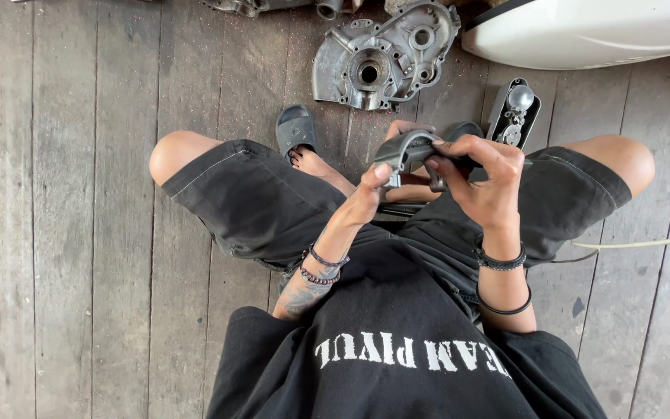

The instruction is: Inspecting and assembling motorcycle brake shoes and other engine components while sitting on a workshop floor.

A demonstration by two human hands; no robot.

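Above the lap: a small dark grey metal part is held between both hands, over the black shorts.
Left hand: closed on the near left edge of the part, thumb pressed on its rim.
Right hand: fingers curled over the right end of the part, gripping it from above.
Floor: grey wooden planks are seen on every side.
Engine casing: laid flat on the planks beyond the knees, well apart from the hands.
Sandal: worn on the foot just beside the casing.
White panel: set at the upper right.
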